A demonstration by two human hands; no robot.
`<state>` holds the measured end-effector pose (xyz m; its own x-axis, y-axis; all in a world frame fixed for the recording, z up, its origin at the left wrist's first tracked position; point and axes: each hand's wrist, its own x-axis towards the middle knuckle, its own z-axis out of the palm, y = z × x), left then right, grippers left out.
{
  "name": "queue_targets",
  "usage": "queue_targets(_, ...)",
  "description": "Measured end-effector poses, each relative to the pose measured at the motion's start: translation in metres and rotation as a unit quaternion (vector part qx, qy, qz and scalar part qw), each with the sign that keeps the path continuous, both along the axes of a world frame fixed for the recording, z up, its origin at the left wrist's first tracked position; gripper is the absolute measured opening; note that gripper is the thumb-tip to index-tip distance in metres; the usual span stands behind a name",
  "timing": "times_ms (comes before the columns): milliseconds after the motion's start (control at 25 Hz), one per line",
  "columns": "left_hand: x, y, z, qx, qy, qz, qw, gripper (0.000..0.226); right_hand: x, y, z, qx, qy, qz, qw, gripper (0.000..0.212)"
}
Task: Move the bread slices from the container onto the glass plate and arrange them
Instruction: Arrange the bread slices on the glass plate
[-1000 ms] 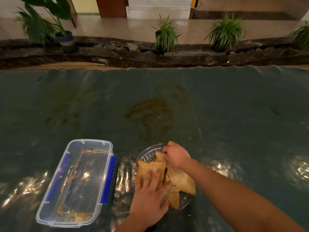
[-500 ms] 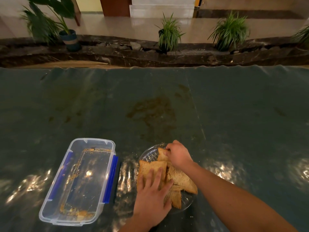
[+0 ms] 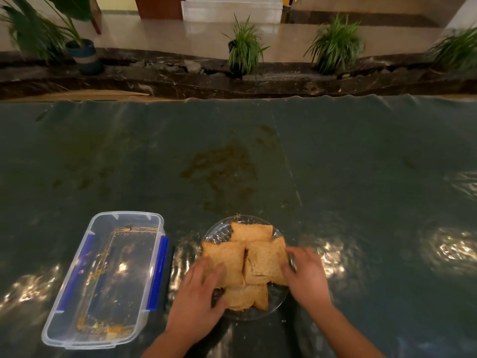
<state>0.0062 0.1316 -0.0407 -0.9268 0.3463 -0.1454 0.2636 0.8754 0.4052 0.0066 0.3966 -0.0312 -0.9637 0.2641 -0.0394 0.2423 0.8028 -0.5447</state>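
Observation:
Several brown bread slices (image 3: 251, 257) lie spread across the round glass plate (image 3: 215, 232) near the table's front edge. My left hand (image 3: 200, 298) rests with fingers apart on the left and near slices. My right hand (image 3: 305, 276) touches the right slice at the plate's right rim, fingers curved and apart. Left of the plate, the clear plastic container (image 3: 108, 277) with blue side clips holds only crumbs.
A dark green plastic sheet (image 3: 335, 177) with a brown stain covers the table. Beyond its far edge runs a dark stone ledge (image 3: 284, 83) with several potted plants (image 3: 244, 47).
My right hand has come off the far slice and moved to the plate's right side. The slices, stacked and tilted before, now lie flat and spread out. My left hand slid slightly left.

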Motion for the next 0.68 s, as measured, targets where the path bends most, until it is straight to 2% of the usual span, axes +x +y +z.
queue_targets(120, 0.007, -0.002, 0.003, 0.002, 0.009, 0.0, 1.0, 0.062, -0.026, -0.009, 0.001, 0.054, 0.039, 0.08, 0.995, 0.03)
queue_targets(240, 0.012, 0.008, 0.004, -0.049, 0.022, -0.049, 0.997, 0.058, -0.063, -0.016, 0.001, 0.128, -0.036, 0.12, 0.984, 0.028)
queue_targets(320, 0.013, 0.014, 0.007, -0.046, 0.035, -0.057, 0.997, 0.048, -0.079, -0.018, -0.001, 0.165, -0.09, 0.124, 0.974, 0.025)
queue_targets(680, 0.01, 0.026, 0.007, -0.112, 0.054, -0.069, 0.99, 0.04, -0.101, -0.034, -0.012, 0.138, -0.073, 0.135, 0.978, 0.025)
